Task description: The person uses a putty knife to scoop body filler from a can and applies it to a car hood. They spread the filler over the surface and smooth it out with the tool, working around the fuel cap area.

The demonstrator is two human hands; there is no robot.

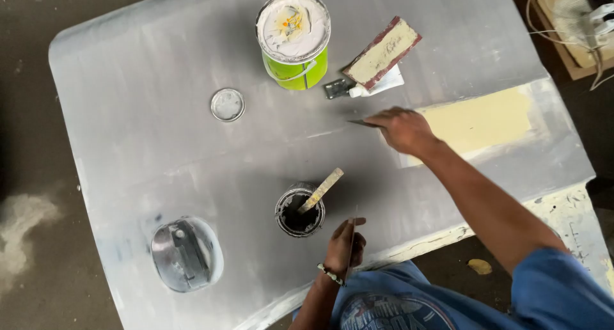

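My right hand (pixel 404 129) is stretched out over a large grey primed panel (pixel 160 151) and grips a thin flat blade (pixel 362 123) whose tip points left against the surface. It lies at the left end of a pale yellow filler patch (pixel 480 120). My left hand (pixel 345 243) rests near the panel's front edge, closed around a second thin blade (pixel 353 231) held edge-on. Just left of it stands a small dark can (pixel 299 210) with a stirring stick (pixel 321 190) leaning in it.
A green can of whitish paste (pixel 294 37) stands at the back, with a round lid (pixel 228 105), a filler-coated sanding block (pixel 382 52) and a small tube (pixel 371 88) nearby. A recessed handle pocket (pixel 187 253) sits front left. Cables and a wooden board (pixel 575 23) lie top right.
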